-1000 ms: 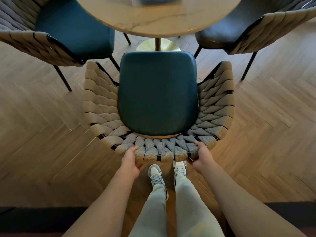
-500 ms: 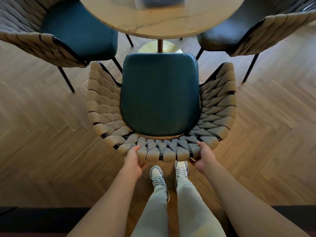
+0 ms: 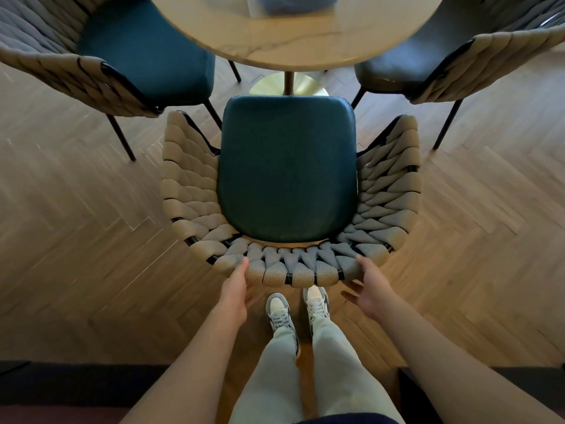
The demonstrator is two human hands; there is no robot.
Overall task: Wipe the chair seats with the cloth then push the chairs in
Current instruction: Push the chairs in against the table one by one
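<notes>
A chair with a teal seat (image 3: pixel 287 169) and a woven beige backrest (image 3: pixel 293 267) stands right in front of me, its seat's far edge near the round marble table (image 3: pixel 290 41). My left hand (image 3: pixel 237 289) rests against the left part of the backrest rim, fingers loose. To the right, my right hand (image 3: pixel 368 289) hovers open just off the rim, fingers spread. A folded blue cloth (image 3: pixel 293 4) lies on the table at the top edge.
Two more woven chairs flank the table: a teal-seated chair (image 3: pixel 143 53) at the left, a dark-seated chair (image 3: pixel 406 65) at the right. The table's brass base (image 3: pixel 287 85) shows beyond the middle chair. Herringbone wood floor surrounds everything; my feet (image 3: pixel 296 310) stand behind the chair.
Both hands gripped the backrest rim before; now their fingers have opened and the right hand has drawn slightly away. The chair sits a little closer to the table.
</notes>
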